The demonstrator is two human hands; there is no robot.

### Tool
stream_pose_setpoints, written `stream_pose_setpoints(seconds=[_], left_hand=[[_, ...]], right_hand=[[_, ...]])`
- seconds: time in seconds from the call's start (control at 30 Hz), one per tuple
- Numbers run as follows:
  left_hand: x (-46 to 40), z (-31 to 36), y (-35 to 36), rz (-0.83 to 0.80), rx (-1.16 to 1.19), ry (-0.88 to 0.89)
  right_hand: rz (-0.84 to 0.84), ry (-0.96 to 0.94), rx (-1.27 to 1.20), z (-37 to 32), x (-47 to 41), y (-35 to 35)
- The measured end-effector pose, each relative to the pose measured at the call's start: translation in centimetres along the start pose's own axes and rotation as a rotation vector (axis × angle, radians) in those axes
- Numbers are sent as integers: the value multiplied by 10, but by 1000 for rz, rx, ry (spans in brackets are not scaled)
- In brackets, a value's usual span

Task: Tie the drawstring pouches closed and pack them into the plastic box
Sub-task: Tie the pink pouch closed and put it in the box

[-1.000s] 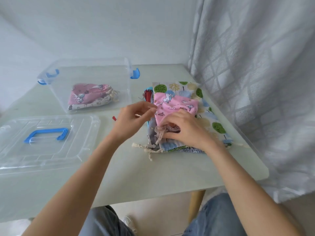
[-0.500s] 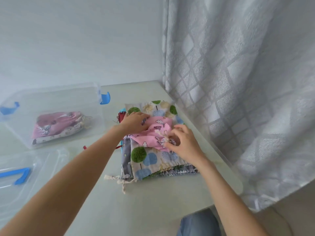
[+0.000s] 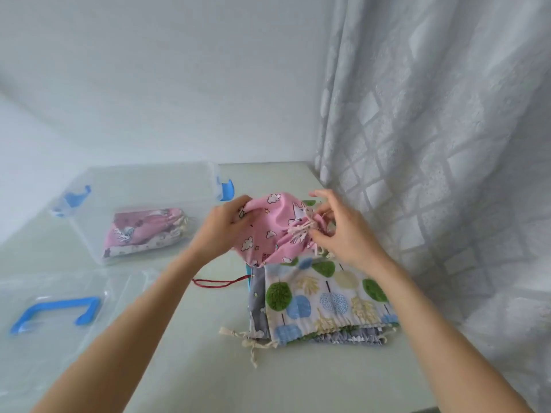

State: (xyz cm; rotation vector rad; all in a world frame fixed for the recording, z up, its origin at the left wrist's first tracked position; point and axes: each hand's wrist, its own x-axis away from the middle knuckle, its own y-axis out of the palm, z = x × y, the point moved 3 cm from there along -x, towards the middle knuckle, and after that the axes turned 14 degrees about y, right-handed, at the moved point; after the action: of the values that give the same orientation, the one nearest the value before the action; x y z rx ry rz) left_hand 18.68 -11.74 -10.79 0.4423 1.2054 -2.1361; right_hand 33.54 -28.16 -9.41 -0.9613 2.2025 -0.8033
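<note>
A pink pouch with white clouds and unicorns point(image 3: 269, 231) is lifted above a stack of flat pouches. My left hand point(image 3: 222, 231) grips the pink pouch's left end. My right hand point(image 3: 340, 231) pinches the cream drawstring point(image 3: 304, 229) at its gathered mouth. The top of the stack is a white pouch with green and blue trees point(image 3: 325, 296); grey and blue ones lie under it. The clear plastic box point(image 3: 89, 201) with blue latches stands at the back left and holds one tied pink pouch point(image 3: 143, 234).
The box's clear lid with a blue handle point(image 3: 53, 312) lies on the pale green table at the left. A red cord point(image 3: 217, 283) sticks out from the stack. A white patterned curtain point(image 3: 432, 144) hangs along the table's right side.
Both hands have raised the pink pouch off the stack, uncovering the tree-print pouch. The view has swung to the right and tilted up.
</note>
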Motion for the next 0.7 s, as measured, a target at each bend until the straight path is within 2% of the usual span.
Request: stream_pose_setpoints(seconds=[0.1,0.23,0.37,0.43,0.53,0.6,0.7], left_hand=[[9,0,-55,163,58,-60],[-2,-20,-140,359,-92,-102],[-21,-54,-201,313,-364,-130],[-22,-76,-215,238,-485,-157],[-6,-114,-221,163,-488,-232],[8,-134,-220,171,-471,-293],[26,-150,-226,205,-627,-388]], right_hand=[[22,-173,8,-51,-36,9],[103,-336,-99,-131,-96,38],[108,-386,-146,-179,-145,83],[51,-379,-135,-188,-162,115],[-57,-358,-50,-188,-180,162],[-165,-349,-6,-186,-186,183],[-379,-310,167,-181,-192,208]])
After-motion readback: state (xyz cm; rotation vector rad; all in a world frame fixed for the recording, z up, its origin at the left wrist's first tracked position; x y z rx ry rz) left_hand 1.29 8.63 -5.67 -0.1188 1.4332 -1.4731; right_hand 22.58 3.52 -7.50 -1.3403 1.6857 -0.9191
